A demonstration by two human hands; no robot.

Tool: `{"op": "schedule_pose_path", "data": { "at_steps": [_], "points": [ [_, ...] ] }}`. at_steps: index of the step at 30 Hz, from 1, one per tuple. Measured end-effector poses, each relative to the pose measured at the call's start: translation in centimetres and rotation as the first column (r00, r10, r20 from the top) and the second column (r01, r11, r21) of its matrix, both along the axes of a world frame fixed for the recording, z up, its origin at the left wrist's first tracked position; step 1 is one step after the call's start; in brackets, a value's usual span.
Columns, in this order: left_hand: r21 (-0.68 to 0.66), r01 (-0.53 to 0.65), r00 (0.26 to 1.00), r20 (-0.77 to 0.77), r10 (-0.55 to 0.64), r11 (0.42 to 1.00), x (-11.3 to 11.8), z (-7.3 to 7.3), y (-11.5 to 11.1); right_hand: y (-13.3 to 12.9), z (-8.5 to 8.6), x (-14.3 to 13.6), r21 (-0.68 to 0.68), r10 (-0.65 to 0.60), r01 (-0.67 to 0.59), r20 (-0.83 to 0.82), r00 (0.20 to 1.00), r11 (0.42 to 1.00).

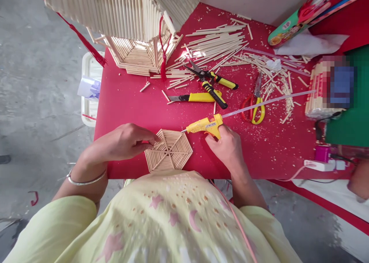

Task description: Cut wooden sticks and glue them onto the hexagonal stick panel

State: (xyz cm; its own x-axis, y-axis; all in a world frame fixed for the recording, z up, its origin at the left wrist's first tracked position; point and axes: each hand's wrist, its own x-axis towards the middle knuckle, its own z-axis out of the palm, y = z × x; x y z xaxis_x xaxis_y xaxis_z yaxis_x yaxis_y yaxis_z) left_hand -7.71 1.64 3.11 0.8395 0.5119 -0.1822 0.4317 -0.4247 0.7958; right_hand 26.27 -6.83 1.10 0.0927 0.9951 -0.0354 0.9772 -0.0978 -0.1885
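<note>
A flat hexagonal panel of wooden sticks lies on the red table close to my body, with spokes meeting at its middle. My left hand is closed at its upper left edge, fingertips pinched on the rim; whether a loose stick is between them is hidden. My right hand grips a yellow hot glue gun by the handle. Its nozzle points left, just beside the panel's upper right edge. A long clear glue stick juts from the gun's back.
Behind lie cutters, a yellow utility knife, scissors and a heap of loose sticks. A large stick-built structure with red tassels stands at the back left. A power strip sits at the right edge, near another person's arm.
</note>
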Motion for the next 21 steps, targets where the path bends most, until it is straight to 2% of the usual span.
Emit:
{"op": "schedule_pose_path", "data": {
  "at_steps": [21],
  "points": [
    [-0.002,-0.008,1.0,-0.015,0.008,1.0,-0.07,-0.21,0.01,-0.42,0.44,-0.04,0.016,-0.005,0.004,0.077,0.997,1.0]
  ]
}}
